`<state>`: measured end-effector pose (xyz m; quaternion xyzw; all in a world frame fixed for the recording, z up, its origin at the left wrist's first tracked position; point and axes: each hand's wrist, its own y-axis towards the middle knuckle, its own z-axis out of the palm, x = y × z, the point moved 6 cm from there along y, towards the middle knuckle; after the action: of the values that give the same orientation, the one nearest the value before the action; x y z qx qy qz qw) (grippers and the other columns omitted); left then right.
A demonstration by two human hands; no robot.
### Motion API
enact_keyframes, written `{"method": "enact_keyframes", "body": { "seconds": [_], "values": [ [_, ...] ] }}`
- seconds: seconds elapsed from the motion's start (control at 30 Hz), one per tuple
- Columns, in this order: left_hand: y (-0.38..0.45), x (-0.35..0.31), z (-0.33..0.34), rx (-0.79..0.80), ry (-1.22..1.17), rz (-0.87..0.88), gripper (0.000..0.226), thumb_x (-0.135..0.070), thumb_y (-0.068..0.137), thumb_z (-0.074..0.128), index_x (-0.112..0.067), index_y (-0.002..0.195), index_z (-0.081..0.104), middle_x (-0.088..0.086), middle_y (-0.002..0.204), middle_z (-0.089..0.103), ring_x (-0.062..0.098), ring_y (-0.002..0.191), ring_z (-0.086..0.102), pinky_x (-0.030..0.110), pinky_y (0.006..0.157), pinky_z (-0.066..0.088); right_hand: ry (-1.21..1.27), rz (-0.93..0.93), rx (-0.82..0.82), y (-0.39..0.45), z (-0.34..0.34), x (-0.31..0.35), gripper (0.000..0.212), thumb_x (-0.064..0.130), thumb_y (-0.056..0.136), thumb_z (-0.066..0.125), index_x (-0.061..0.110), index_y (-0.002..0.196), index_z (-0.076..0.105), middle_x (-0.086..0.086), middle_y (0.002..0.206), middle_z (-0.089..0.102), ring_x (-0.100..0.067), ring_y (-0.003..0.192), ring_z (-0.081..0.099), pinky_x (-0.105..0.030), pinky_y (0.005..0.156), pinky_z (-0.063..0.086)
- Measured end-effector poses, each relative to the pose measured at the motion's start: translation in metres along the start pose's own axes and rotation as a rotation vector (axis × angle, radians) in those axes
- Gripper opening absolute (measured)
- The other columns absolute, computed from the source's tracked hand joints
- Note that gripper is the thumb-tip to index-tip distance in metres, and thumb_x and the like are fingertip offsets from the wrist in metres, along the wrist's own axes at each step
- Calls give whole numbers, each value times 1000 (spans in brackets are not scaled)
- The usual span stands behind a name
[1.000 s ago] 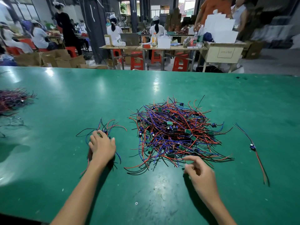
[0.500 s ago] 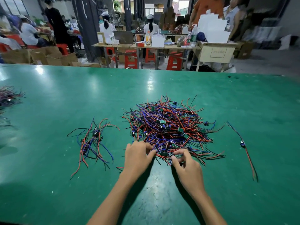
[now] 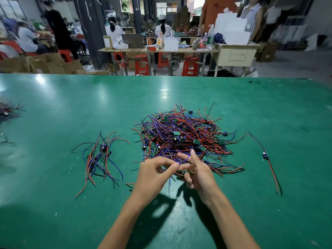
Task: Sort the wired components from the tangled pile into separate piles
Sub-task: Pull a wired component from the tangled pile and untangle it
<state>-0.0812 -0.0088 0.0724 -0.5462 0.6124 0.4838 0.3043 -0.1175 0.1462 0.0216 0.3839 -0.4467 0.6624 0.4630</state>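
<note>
Both hands work the near edge of the tangled pile (image 3: 181, 139) on a green table (image 3: 53, 108): left hand (image 3: 154, 174) pinching a blue wire (image 3: 185, 159), right hand (image 3: 197, 169) curled around it; a smaller pile (image 3: 100, 157) lies left.

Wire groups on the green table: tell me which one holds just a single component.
The lone wired component right of the big tangled pile: one small part with its leads. The small pile on the left holds several.

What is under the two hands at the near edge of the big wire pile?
Under the left hand and right hand lie red, blue and black wires of the big pile, then green table. Both pinch a blue wire. Anything beneath the palms is covered.
</note>
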Motion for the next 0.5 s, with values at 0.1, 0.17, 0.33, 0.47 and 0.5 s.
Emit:
{"method": "enact_keyframes", "body": {
  "seconds": [0.1, 0.17, 0.33, 0.47, 0.5],
  "values": [
    [-3, 2, -3, 16, 15, 5, 7, -28, 86, 80, -27, 79, 80, -14, 74, 71, 4, 57, 44, 22, 56, 36, 4, -93, -10, -3, -6, 10, 22, 38, 99, 60, 27, 103, 79, -2, 84, 71, -7, 46, 43, -19, 40, 33],
    [-4, 6, -6, 0, 35, -9, 5, -27, 84, 82, -28, 79, 80, -14, 76, 72, 5, 61, 49, 26, 58, 39, -8, -157, -8, -6, -11, 15, 17, 32, 99, 62, 28, 101, 78, -6, 93, 77, -7, 50, 49, -18, 43, 38],
    [-2, 12, -10, -34, 105, 7, 5, -32, 82, 82, -32, 78, 80, -18, 75, 72, 2, 62, 55, 14, 58, 40, -132, -224, -4, -12, -20, 15, 17, 39, 96, 64, 34, 109, 75, -3, 101, 79, -10, 64, 62, -18, 54, 48],
    [5, 18, -29, -171, 121, -9, 6, -32, 82, 82, -33, 77, 80, -19, 74, 73, 2, 58, 54, 16, 58, 43, -343, -348, -230, -13, -51, 19, 14, 22, 95, 71, 32, 103, 76, 5, 93, 79, -14, 78, 71, -20, 64, 53],
    [7, 20, -35, -201, 107, -17, 5, -32, 81, 83, -32, 77, 80, -18, 72, 73, 2, 57, 53, 16, 57, 43, -463, -392, -329, -15, -60, 22, 15, 20, 94, 71, 34, 101, 75, 8, 91, 78, -14, 82, 72, -24, 68, 53]
  ]
}}
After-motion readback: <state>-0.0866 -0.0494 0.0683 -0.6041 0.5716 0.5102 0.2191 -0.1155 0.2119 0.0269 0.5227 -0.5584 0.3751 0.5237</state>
